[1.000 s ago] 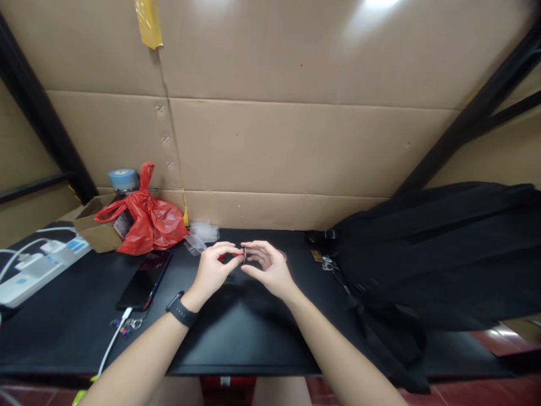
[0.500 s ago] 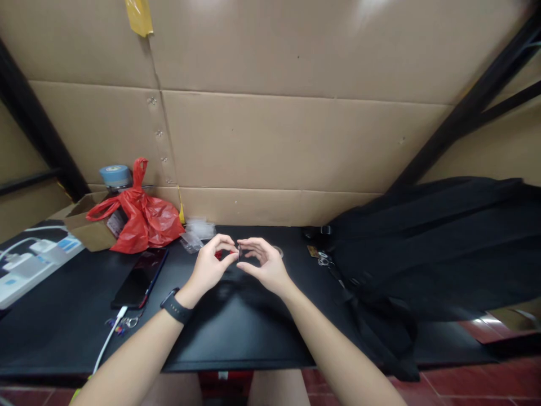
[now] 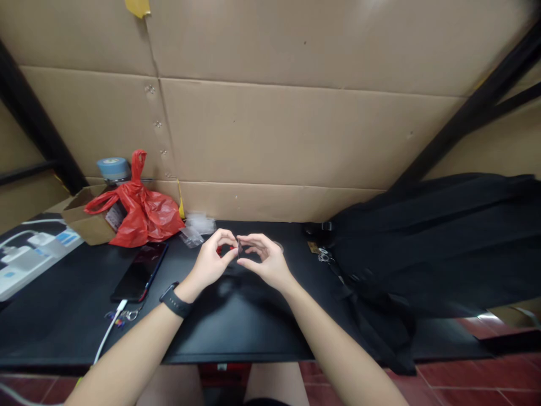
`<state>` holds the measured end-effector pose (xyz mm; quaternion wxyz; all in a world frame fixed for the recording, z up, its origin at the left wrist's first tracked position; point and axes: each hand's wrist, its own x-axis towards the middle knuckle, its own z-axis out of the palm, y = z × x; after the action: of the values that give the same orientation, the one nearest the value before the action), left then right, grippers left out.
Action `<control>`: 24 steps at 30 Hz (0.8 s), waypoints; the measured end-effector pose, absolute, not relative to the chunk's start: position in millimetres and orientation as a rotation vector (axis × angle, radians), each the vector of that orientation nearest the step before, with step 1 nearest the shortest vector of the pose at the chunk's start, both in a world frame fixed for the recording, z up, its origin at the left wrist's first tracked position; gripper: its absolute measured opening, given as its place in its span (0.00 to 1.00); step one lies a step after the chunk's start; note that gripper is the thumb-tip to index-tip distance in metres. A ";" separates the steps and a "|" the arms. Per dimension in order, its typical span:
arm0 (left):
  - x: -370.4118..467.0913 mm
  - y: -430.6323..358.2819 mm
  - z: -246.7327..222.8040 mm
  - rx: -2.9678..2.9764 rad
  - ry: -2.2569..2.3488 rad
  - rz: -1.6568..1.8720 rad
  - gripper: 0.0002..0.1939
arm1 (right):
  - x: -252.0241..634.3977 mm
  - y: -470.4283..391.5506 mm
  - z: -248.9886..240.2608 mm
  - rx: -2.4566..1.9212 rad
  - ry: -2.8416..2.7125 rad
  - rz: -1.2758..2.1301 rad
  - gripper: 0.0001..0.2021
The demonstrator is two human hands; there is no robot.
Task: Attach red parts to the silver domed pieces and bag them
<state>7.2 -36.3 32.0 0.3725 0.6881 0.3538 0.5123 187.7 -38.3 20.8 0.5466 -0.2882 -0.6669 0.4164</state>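
My left hand (image 3: 212,257), with a dark watch (image 3: 176,300) on its wrist, pinches a small thin dark piece (image 3: 239,248), seen nearly edge-on above the black tabletop (image 3: 236,332). From the other side my right hand (image 3: 266,260) holds the same piece, its thumb at the lower edge and its index finger at the upper edge. Too little of the piece shows to name its kind. Behind the left fingers a bit of something red (image 3: 219,249) peeks out. Part of a pale ring (image 3: 279,246) shows past the right knuckles.
At left lie a phone (image 3: 139,273) on a white cable (image 3: 105,338), a keyring (image 3: 132,314) and a power strip (image 3: 38,262). Behind them are a red plastic bag (image 3: 147,217), a cardboard box (image 3: 84,217) and clear plastic packets (image 3: 196,230). A black backpack (image 3: 439,248) fills the right side.
The view has tilted down a little, so the background sits slightly higher or lower in places. Both hands stay together around the small dark piece, which now shows slightly more of its dark face.
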 end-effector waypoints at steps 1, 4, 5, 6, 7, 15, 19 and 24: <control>7.0 -36.3 31.8 1.780 0.914 1.321 0.10 | 187.6 -38.6 21.3 -0.684 -1.585 0.983 0.24; 6.0 -36.2 31.8 1.841 0.935 1.341 0.12 | 187.4 -39.8 23.2 -0.695 -1.594 0.970 0.23; 5.8 -36.2 32.0 1.861 0.943 1.341 0.12 | 187.3 -40.3 23.9 -0.697 -1.596 0.969 0.23; 5.6 -36.3 32.2 1.880 0.953 1.339 0.12 | 187.1 -40.8 24.5 -0.698 -1.598 0.971 0.22; 5.5 -36.5 32.5 1.896 0.967 1.338 0.11 | 187.0 -41.3 25.0 -0.698 -1.599 0.976 0.22; 8.4 -40.2 32.7 1.847 0.993 1.410 0.14 | 184.1 -42.7 25.7 -0.723 -1.568 0.997 0.23; 11.2 -41.4 30.9 1.754 0.991 1.436 0.16 | 185.4 -41.2 26.0 -0.697 -1.543 1.027 0.23; 12.4 -40.9 30.3 1.691 0.947 1.399 0.16 | 188.3 -39.9 25.5 -0.660 -1.553 1.078 0.24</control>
<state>12.4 -40.9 30.3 0.3670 0.6580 0.3686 0.5445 188.3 -39.9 25.5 0.5393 -0.2774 -0.6531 0.4534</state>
